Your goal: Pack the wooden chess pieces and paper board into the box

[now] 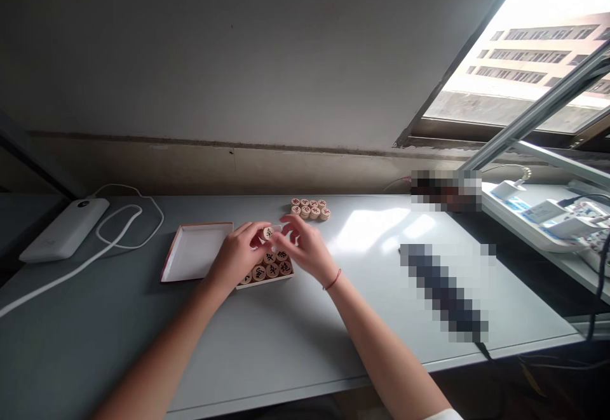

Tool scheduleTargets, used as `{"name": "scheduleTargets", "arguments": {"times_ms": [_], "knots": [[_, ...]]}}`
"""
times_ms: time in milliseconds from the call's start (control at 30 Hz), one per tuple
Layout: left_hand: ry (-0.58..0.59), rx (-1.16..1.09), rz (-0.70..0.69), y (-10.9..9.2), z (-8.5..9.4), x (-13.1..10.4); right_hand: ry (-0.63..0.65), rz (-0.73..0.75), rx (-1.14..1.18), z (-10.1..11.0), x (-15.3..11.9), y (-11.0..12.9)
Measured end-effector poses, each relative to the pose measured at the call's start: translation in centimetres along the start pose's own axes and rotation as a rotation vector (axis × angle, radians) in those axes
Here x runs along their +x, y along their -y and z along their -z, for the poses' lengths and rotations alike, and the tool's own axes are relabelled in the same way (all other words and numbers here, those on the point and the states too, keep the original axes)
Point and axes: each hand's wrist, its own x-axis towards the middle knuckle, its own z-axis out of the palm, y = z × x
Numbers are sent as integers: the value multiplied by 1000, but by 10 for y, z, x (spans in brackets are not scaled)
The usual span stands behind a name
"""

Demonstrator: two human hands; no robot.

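My left hand pinches a round wooden piece with a black character above a shallow box. Round pieces with black characters lie in rows in that box, partly hidden by my hands. My right hand is just to the right of the held piece, fingers curved and apart, its thumb close to the piece. Behind my hands, stacked pieces with red characters stand in two rows on the grey table.
An upturned box lid lies left of the box. Farther left are a white power bank and a looping white cable. A blurred dark long object lies on the right. A shelf with white chargers stands at the far right.
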Motion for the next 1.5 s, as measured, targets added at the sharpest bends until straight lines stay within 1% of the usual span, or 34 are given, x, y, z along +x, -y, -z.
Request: {"name": "scheduleTargets", "arguments": {"times_ms": [67,100,200,267,300,367,433,500,667,800,1033,1167,1333,1433,1500], "knots": [[0,68,-87,-1,-4,-2,8,30,80,-6,-3,13],[5,92,-112,-1,-5,-3,-1,29,87,-7,-4,16],[59,180,-106,1,-1,-2,-35,-39,-7,-3,-1,9],[107,290,-34,3,6,0,-65,-128,-189,5,3,-4],[128,356,24,5,10,1,-71,-177,-298,9,4,-10],[171,463,153,9,18,3,-43,-255,-482,15,7,-22],[207,505,246,15,24,4,16,-296,-578,17,7,-30],[224,500,285,20,27,5,51,-307,-612,16,7,-34],[237,456,296,33,27,3,59,-322,-598,13,8,-36],[245,397,288,39,26,3,54,-317,-560,14,8,-40],[224,378,290,37,24,3,-22,-302,-522,10,8,-47],[215,374,278,36,22,3,-49,-298,-454,5,9,-53],[205,383,279,35,20,4,-99,-237,-373,-3,12,-63],[208,381,273,36,19,4,-99,-195,-357,-6,14,-67],[185,393,242,35,18,4,-100,-169,-366,-6,14,-66]]}}
